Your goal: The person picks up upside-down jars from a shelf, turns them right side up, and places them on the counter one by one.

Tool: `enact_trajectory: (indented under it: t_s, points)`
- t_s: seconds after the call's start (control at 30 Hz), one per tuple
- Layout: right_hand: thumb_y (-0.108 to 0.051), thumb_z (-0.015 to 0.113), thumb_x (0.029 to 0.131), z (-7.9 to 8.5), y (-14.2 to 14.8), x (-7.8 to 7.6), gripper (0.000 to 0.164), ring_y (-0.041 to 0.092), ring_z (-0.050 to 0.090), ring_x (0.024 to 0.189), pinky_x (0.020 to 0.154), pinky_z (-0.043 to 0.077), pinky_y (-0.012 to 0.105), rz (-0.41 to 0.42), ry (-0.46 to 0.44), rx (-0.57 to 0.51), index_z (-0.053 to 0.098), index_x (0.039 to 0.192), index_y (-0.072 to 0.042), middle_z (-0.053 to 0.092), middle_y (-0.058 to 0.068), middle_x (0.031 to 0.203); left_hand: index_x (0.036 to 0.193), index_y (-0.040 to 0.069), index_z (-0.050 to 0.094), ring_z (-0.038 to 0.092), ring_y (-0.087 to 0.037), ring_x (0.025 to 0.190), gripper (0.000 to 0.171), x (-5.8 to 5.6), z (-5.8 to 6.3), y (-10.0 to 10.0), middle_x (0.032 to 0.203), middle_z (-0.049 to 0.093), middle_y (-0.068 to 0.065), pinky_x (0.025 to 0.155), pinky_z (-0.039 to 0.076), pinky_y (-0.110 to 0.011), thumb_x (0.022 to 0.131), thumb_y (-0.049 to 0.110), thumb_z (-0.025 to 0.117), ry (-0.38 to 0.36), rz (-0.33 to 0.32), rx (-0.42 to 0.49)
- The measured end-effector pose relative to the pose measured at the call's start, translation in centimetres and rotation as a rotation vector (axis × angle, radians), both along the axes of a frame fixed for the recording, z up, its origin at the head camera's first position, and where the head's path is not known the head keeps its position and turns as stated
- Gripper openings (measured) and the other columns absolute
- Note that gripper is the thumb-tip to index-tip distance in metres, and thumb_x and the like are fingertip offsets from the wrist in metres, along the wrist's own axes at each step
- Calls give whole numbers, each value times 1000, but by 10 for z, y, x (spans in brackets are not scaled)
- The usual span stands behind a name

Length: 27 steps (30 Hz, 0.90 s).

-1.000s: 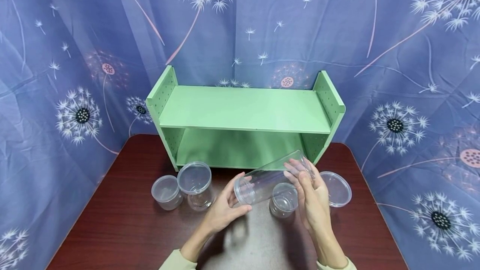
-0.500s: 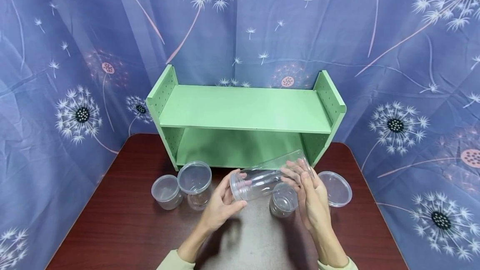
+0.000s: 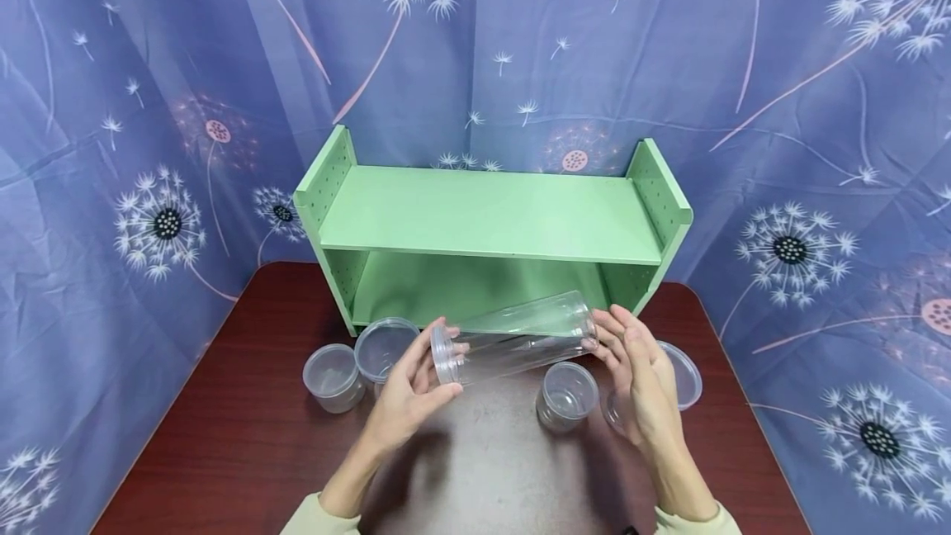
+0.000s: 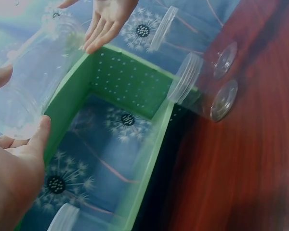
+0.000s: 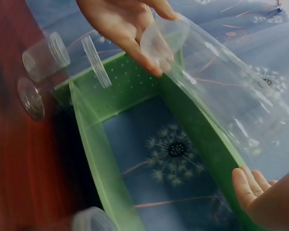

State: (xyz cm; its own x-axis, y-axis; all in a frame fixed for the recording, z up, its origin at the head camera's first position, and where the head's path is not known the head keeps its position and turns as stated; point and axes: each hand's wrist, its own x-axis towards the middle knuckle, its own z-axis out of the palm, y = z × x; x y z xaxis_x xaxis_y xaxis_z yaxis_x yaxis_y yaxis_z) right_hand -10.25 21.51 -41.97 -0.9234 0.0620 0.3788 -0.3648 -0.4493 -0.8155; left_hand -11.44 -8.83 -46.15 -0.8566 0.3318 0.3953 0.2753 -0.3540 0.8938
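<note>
A tall clear plastic jar (image 3: 520,338) is held tilted above the table, its ridged rim end to the left. My left hand (image 3: 404,396) grips that rim end, thumb below and fingers behind. At the jar's other end is my right hand (image 3: 645,382), with loosely bent fingers close to the base; whether they touch it is hard to tell. In the right wrist view, the right hand (image 5: 267,199) appears slightly apart from the jar (image 5: 226,82). A small clear jar (image 3: 566,395) stands upright on the table below.
A green two-tier shelf (image 3: 490,213) stands at the back of the dark red table (image 3: 223,436). Two clear jars, one small (image 3: 333,382) and one larger (image 3: 386,341), stand left, the larger partly behind my left hand. Another clear jar (image 3: 685,376) is partly hidden behind my right hand.
The tall jar has moved left with my left hand and lies closer to level. My right hand has slid back from around its base end and moved slightly right.
</note>
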Motion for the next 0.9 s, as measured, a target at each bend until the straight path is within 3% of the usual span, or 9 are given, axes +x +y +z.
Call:
enact_trajectory:
  t_s: [0.17, 0.33, 0.53, 0.7, 0.9]
  points:
    - [-8, 38, 112, 13, 14, -6, 34, 29, 66, 119, 98, 55, 35, -42, 67, 27, 49, 140, 7, 64, 23, 132, 161, -6, 20, 54, -21, 134, 88, -3, 6, -12, 155, 33, -35, 102, 53, -36, 87, -17, 66, 38, 37, -15]
    - [-9, 46, 110, 28, 24, -12, 36, 29, 67, 115, 96, 57, 34, -150, 48, 28, 50, 138, 13, 66, 24, 127, 161, -4, 22, 55, -21, 134, 87, -7, 14, -25, 154, 39, -27, 103, 52, -33, 88, -17, 66, 69, 74, -57]
    - [-5, 51, 108, 48, 41, -20, 34, 31, 67, 111, 94, 57, 33, -295, 47, 33, 54, 134, 16, 68, 25, 122, 161, -5, 24, 58, -20, 131, 85, -11, 23, -40, 152, 41, -31, 104, 51, -29, 87, -19, 66, 116, 132, -106]
    - [0, 55, 105, 64, 59, -31, 30, 30, 69, 107, 91, 58, 32, -349, 132, 19, 59, 129, 17, 70, 24, 115, 162, -2, 24, 57, -19, 133, 86, -12, 32, -51, 155, 41, -27, 103, 52, -31, 89, -17, 67, 100, 145, -131]
    - [2, 58, 103, 79, 80, -45, 29, 25, 70, 104, 89, 57, 26, -449, 201, 152, 63, 128, 13, 70, 20, 115, 161, -7, 22, 57, -15, 132, 86, -15, 44, -60, 154, 39, -33, 106, 49, -28, 88, -18, 67, 127, 161, -168]
